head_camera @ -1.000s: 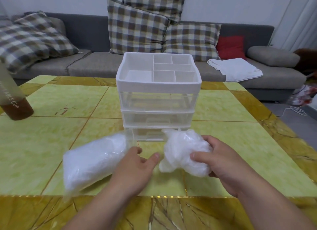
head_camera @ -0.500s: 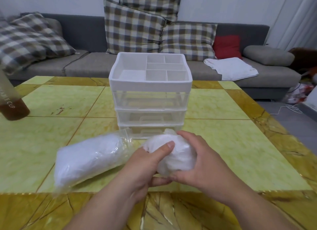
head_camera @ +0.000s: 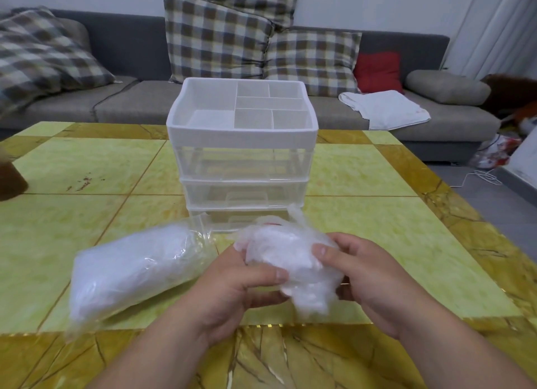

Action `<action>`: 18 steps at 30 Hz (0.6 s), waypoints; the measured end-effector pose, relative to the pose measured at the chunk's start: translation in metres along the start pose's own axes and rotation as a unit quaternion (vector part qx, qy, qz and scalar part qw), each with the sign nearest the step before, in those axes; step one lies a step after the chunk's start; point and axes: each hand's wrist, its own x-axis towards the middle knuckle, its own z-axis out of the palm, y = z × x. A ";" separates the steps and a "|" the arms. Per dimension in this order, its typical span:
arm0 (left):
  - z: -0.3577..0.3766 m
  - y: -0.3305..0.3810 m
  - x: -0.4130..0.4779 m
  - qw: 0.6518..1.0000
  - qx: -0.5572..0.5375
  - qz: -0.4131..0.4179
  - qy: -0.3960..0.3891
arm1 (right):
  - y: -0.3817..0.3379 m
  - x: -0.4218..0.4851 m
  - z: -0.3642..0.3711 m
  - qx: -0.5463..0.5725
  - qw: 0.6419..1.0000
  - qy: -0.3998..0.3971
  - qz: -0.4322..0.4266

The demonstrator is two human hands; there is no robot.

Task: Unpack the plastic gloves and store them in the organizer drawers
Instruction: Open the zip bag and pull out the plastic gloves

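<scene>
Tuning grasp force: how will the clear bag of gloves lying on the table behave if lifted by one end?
Probably floppy: the bag is thin film, slumped against the table. Likely light for its bulk; its white filling looks like the crumpled wad of gloves beside it. The glossy film may slip.

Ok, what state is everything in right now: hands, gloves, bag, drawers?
left hand: pinching the glove wad.
right hand: gripping the glove wad.
glove wad: crumpled, held in both hands.
bag: on its side on the table, bulging.
drawers: all three look shut.
top tray: empty.
</scene>
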 end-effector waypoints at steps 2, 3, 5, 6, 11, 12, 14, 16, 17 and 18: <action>-0.001 0.001 -0.001 0.999 0.051 -0.020 -0.001 | 0.000 0.001 0.002 -0.002 1.000 0.022 0.016; 0.000 0.000 -0.002 0.997 0.071 -0.025 0.005 | -0.001 0.002 0.003 0.001 0.999 0.029 0.025; 0.003 0.000 -0.003 0.997 0.072 -0.022 0.028 | -0.001 0.004 0.005 0.042 0.998 0.022 0.038; 0.004 0.000 -0.003 0.997 0.062 -0.020 0.047 | -0.001 0.005 0.005 0.067 0.997 0.009 0.042; 0.003 0.003 -0.001 0.995 0.046 -0.018 0.089 | 0.003 0.003 0.000 -0.016 0.996 -0.086 0.012; 0.003 0.002 -0.001 0.994 0.046 -0.023 0.092 | 0.005 0.004 -0.001 -0.044 0.996 -0.076 0.013; 0.005 0.001 0.000 0.993 0.051 -0.034 0.096 | 0.006 0.005 -0.001 -0.108 0.993 -0.049 0.006; 0.006 -0.001 0.001 0.992 0.059 -0.041 0.107 | 0.004 0.005 0.000 -0.159 0.987 -0.035 -0.010; 0.006 -0.001 0.001 0.990 0.063 -0.043 0.116 | 0.004 0.006 0.001 -0.170 0.985 -0.033 -0.015; 0.005 -0.002 0.002 0.989 0.068 -0.042 0.125 | 0.004 0.006 0.003 -0.175 0.984 -0.026 -0.019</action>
